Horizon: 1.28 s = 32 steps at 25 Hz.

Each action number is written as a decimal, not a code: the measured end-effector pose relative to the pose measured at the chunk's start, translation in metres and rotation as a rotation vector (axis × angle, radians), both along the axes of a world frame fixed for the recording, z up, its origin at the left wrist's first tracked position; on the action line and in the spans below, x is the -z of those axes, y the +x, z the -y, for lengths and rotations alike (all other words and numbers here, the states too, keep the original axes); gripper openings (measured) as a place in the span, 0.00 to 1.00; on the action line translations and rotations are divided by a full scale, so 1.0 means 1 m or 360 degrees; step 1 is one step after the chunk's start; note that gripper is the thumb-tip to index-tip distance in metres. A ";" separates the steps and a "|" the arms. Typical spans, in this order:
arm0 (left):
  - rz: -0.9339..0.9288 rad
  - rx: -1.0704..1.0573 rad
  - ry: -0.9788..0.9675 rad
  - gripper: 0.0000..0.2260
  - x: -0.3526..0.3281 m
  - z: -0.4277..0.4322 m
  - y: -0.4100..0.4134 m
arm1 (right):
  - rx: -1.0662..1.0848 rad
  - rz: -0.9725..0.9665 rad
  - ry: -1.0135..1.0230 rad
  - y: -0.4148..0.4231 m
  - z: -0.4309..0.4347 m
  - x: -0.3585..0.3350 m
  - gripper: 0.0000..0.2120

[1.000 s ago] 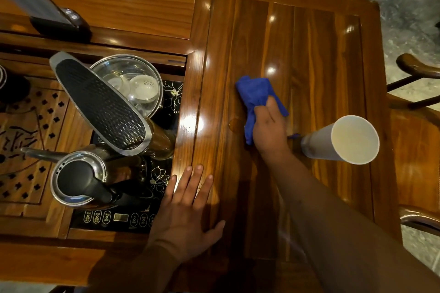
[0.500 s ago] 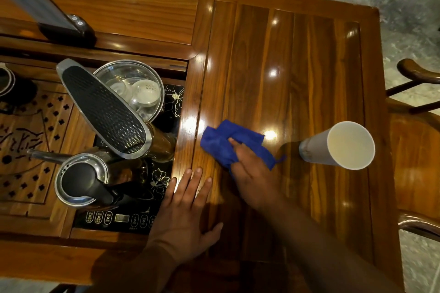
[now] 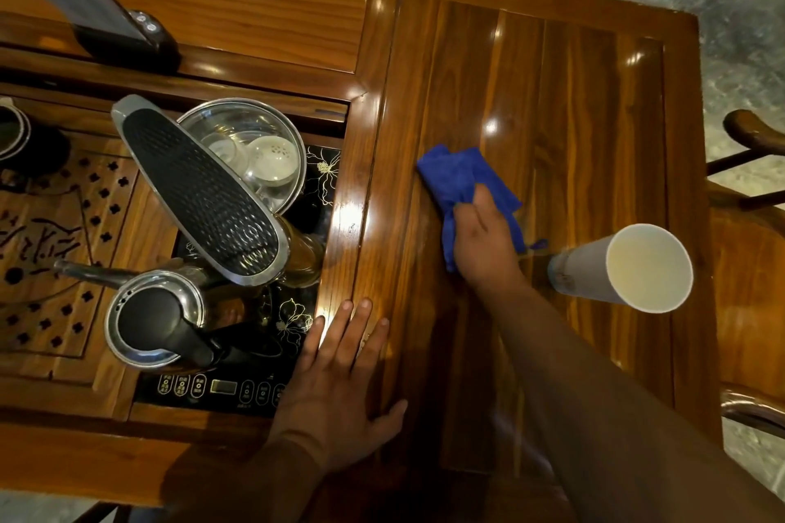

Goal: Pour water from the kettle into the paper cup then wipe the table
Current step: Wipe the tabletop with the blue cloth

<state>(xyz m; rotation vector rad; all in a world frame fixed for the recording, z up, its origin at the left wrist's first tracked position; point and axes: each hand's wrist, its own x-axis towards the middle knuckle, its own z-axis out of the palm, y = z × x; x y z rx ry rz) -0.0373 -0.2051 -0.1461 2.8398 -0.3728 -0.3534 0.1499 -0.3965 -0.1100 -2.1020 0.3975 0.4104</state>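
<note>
Hands: right gripping one blue cloth; left flat, released. One paper cup, one kettle.

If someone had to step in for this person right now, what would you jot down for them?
Right hand: pressing the blue cloth on the table, mid-wipe.
Left hand: flat on the table, empty, beside the stove panel.
Cup: upright, right of the cloth, not touching it.
Kettle: on the stove panel.
Done: kettle is set down; whether the cup holds water is unclear.
Left: finish wiping, keeping clear of the cup.
</note>
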 end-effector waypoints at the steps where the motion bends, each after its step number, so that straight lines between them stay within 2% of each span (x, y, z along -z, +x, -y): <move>1: -0.0009 0.0001 0.0006 0.46 0.000 0.000 0.000 | -0.0035 -0.0006 -0.0050 0.009 -0.006 0.002 0.23; 3: -0.0027 -0.0001 0.0014 0.46 0.000 0.000 0.001 | -0.0172 -0.0003 -0.0048 0.013 -0.017 0.008 0.27; 7: -0.0044 -0.0023 0.0008 0.46 -0.001 0.001 0.001 | -0.0590 0.0133 -0.0166 -0.034 -0.022 0.001 0.25; 9: -0.0051 -0.0021 0.0022 0.46 -0.002 0.001 0.001 | -0.0637 0.0201 -0.0106 -0.077 -0.017 0.005 0.23; 12: -0.0024 -0.0010 0.0018 0.46 0.000 0.001 0.002 | -0.0597 -0.0060 -0.0079 -0.129 0.003 -0.002 0.28; 15: 0.0009 -0.0011 -0.0002 0.46 0.002 0.000 0.001 | -0.0439 -0.0205 -0.0075 -0.137 0.020 -0.015 0.18; 17: 0.0024 -0.0002 0.0005 0.46 0.001 0.001 -0.001 | -0.0453 -0.0045 -0.0320 -0.117 0.018 -0.027 0.13; 19: 0.0037 -0.0006 0.0012 0.45 0.000 0.001 -0.002 | -0.0243 0.0273 -0.0570 -0.092 0.014 -0.051 0.11; 20: 0.0041 -0.0007 0.0013 0.46 0.000 0.001 -0.001 | -0.0034 0.0286 -0.0421 -0.081 0.006 -0.066 0.10; 22: 0.0044 -0.0007 0.0002 0.46 0.000 0.001 -0.001 | -0.0075 0.0583 -0.0468 -0.061 0.006 -0.078 0.09; 23: 0.0048 -0.0008 -0.0003 0.46 0.000 0.000 -0.001 | -0.0064 0.0598 -0.0358 -0.045 0.003 -0.082 0.07; 24: 0.0052 -0.0007 -0.0002 0.45 0.000 0.000 -0.002 | -0.0002 0.0787 -0.0338 -0.028 0.002 -0.084 0.07; 26: 0.0068 0.0000 -0.0002 0.45 0.000 0.001 -0.003 | -0.0058 0.0657 -0.0281 0.002 -0.001 -0.073 0.09; 29: 0.0100 -0.0002 -0.0015 0.45 0.001 0.001 -0.002 | -0.0464 0.0113 -0.0383 0.016 -0.006 -0.038 0.17; 30: 0.0106 -0.0003 -0.0020 0.45 0.001 0.001 -0.002 | -0.0531 -0.0008 -0.0329 0.012 -0.007 -0.029 0.20; 32: 0.0101 -0.0004 -0.0019 0.45 0.002 0.001 -0.001 | -0.0527 -0.0092 -0.0194 -0.007 -0.008 -0.021 0.25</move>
